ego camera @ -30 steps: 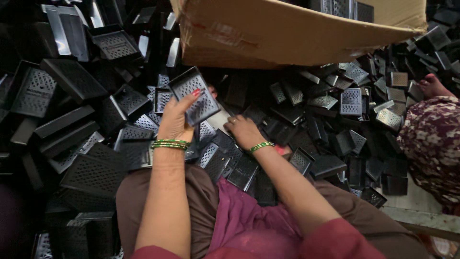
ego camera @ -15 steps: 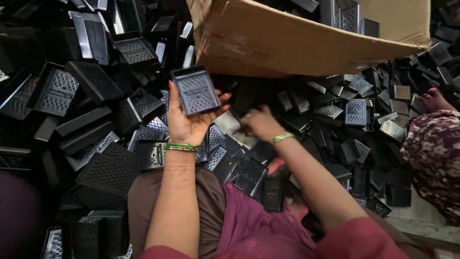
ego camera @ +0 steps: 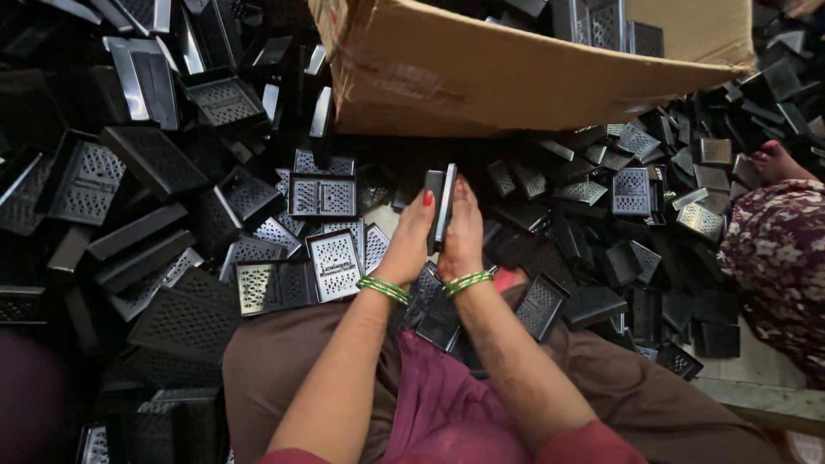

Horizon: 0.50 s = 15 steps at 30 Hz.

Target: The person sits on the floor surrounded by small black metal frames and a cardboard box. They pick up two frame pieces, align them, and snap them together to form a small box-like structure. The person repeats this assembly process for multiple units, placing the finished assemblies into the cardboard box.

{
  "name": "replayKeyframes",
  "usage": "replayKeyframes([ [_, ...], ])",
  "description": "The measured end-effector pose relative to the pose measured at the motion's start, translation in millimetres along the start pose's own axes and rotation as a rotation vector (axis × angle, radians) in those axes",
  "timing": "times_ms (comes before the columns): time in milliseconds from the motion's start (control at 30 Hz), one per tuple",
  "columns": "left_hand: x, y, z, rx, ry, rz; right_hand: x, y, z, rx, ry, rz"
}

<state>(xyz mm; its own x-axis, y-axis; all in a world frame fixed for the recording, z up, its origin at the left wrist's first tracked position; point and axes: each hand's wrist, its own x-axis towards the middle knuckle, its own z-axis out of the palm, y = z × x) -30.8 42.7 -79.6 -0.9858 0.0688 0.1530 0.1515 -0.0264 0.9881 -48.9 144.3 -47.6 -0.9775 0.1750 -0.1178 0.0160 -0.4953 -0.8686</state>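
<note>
Black perforated trays [ego camera: 326,196] carpet the floor all round, and right in the middle both hands are pressed together on a stack of black panels [ego camera: 440,206]. Left hand [ego camera: 411,245] and right hand [ego camera: 464,236] clamp it palm to palm, stack standing on edge, long axis pointing up and away from the wrists toward the cardboard box [ego camera: 516,73] just beyond. Another person's patterned sleeve [ego camera: 778,249] sits well off to the right.

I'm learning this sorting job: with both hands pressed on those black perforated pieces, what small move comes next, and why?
Probably lift the stacked black perforated pieces toward the cardboard box. The left hand and right hand clamp them upright between the palms, edges seemingly aligned, and the box lies open just above, already holding similar pieces.
</note>
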Motion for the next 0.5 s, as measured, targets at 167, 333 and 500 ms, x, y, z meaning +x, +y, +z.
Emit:
replayKeyframes([
  [167, 3, 1, 1, 0.120, 0.020, 0.185, -14, -12, 7, -0.296, -0.180, -0.203],
  [333, 0, 14, 10, 0.001, 0.085, -0.041, -23, -38, 18, -0.275, -0.220, -0.173],
  [500, -4, 8, 13, 0.260, 0.166, 0.295, -43, -42, 30, -0.238, -0.282, -0.149],
])
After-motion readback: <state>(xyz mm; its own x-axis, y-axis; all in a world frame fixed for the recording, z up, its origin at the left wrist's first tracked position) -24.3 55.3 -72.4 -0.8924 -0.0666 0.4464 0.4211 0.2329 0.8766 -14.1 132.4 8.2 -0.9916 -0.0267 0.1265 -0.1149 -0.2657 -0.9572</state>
